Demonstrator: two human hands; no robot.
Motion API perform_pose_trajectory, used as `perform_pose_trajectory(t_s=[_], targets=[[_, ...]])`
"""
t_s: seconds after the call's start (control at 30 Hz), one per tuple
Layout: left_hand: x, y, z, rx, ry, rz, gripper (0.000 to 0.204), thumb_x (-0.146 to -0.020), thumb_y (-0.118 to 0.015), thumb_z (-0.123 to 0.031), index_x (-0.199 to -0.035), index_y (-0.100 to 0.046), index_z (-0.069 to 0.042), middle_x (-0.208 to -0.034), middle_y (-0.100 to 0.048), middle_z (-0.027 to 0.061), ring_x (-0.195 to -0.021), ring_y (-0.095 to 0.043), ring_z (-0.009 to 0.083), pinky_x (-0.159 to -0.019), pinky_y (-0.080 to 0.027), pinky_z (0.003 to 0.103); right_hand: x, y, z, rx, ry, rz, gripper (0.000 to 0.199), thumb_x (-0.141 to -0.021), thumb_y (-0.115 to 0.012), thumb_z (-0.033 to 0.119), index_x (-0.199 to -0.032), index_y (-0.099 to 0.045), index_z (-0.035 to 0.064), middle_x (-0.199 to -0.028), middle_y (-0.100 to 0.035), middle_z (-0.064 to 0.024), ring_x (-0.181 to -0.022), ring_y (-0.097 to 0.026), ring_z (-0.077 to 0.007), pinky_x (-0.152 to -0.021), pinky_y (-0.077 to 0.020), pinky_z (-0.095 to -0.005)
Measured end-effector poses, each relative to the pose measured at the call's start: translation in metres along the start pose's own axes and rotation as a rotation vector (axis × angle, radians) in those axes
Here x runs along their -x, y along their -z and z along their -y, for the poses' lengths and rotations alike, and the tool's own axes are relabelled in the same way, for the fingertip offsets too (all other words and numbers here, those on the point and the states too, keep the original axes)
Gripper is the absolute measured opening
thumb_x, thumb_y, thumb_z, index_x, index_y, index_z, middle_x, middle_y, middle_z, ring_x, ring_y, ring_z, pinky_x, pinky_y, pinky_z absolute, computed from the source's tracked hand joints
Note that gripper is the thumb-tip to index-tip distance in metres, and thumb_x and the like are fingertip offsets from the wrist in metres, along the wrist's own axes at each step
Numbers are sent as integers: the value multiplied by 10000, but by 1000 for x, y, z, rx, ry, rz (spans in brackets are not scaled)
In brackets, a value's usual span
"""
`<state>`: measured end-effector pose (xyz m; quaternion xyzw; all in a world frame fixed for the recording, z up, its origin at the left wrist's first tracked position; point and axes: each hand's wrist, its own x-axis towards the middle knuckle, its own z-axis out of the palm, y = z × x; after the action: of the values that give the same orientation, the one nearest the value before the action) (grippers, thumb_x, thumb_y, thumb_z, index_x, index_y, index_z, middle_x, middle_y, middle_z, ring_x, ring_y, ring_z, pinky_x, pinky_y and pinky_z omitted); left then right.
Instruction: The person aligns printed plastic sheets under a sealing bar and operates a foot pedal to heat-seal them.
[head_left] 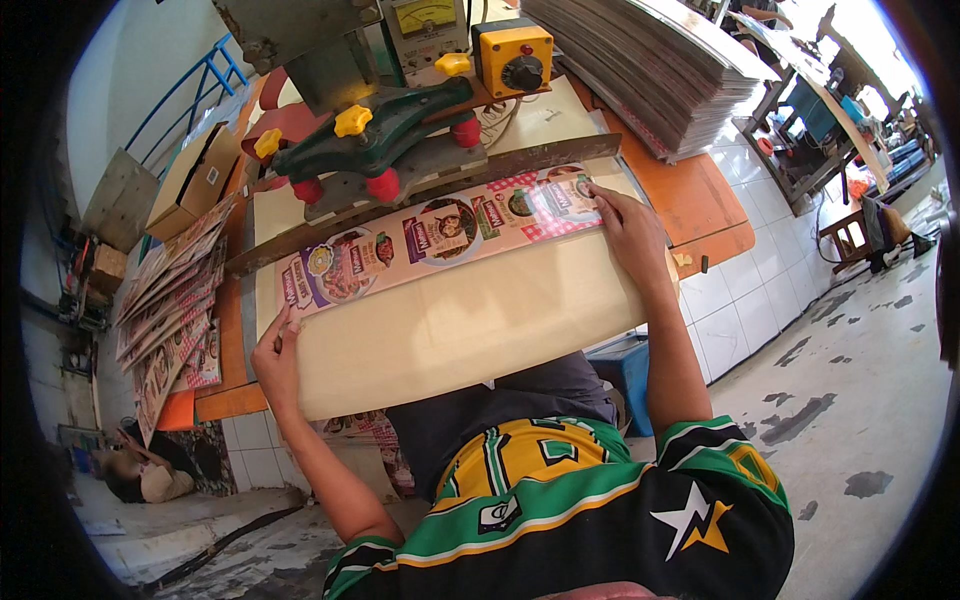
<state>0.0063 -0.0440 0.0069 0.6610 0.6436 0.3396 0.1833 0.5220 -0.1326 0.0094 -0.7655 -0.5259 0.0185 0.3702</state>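
A long printed strip of food-picture packaging [440, 235] lies across a pale board [470, 325] just under a metal press bar [420, 190]. My left hand [275, 355] rests flat on the board at the strip's left end, fingers touching its corner. My right hand [625, 225] presses down on the strip's right end, fingers spread over the red-checked part. Neither hand grips anything.
A green machine head [385, 125] with yellow and red knobs stands behind the bar, beside a yellow switch box [513, 55]. A tall stack of sheets [650, 70] sits at the back right. Fanned printed sheets [170, 310] lie to the left. A person sits on the floor [140, 475].
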Motion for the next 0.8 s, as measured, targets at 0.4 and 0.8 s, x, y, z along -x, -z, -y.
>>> perform_pose_trajectory(t_s=[0.4,0.8], targets=[[-3,-4,12,48,-109,-13,381,-978,-673,-230,-1326,-660,-74,-788,-629,29,-690,-420,72,-606,-409,249,0,-4,-6,26,44,-39,293,-1005,-570,296,-1221,-730,179,-1039,-735,-142,-950,-681,-336,-832,-508,-413],[0,-4,6,39,-56,-4,400,-981,-679,-253,-1336,-648,-70,-760,-551,-13,-682,-393,67,-582,-375,242,-1,-3,-6,24,37,-29,291,-1001,-577,290,-1219,-731,173,-1064,-737,-138,-958,-690,-329,-833,-516,-405]])
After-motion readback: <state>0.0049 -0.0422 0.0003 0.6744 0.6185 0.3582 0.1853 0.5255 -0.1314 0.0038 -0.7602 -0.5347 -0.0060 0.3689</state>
